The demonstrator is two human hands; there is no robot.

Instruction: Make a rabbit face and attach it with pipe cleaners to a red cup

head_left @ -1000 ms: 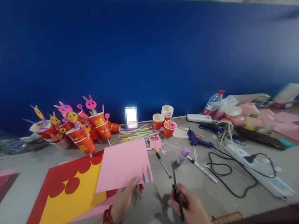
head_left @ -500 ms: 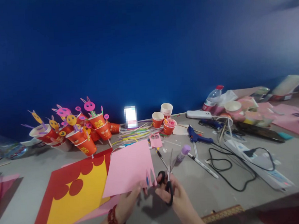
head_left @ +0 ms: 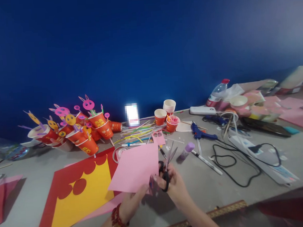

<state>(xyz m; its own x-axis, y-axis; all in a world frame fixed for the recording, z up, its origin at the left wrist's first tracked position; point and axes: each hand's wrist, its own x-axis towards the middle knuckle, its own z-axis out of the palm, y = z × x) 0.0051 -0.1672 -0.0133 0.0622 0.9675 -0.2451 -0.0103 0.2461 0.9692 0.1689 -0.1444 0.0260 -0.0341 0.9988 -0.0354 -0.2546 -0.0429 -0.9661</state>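
A sheet of pink paper point(head_left: 136, 168) is pinched at its lower right edge by my left hand point(head_left: 137, 199), which wears a red beaded bracelet point(head_left: 118, 221). My right hand point(head_left: 174, 182) holds black-handled scissors point(head_left: 167, 162); their blades are spread and point up, away from me. The right fingertips meet the sheet's right edge, where a small cut part with a dark blue mark is mostly hidden by the fingers. Under the pink paper lie a yellow sheet point(head_left: 82, 208) with a scalloped top and a red sheet point(head_left: 47, 200).
Red paper cups point(head_left: 86, 145) with paper rabbit figures stand at the left. Beyond the hands are colored sticks point(head_left: 137, 131) and more cups point(head_left: 160, 117). To the right lie a glue stick point(head_left: 187, 150), a marker point(head_left: 207, 163), a blue glue gun point(head_left: 203, 134) and a power strip point(head_left: 264, 164).
The scissors have moved up and left, closer to the pink paper, with blades wider apart. My right fingers now meet the paper's edge. The sheet has shifted slightly right.
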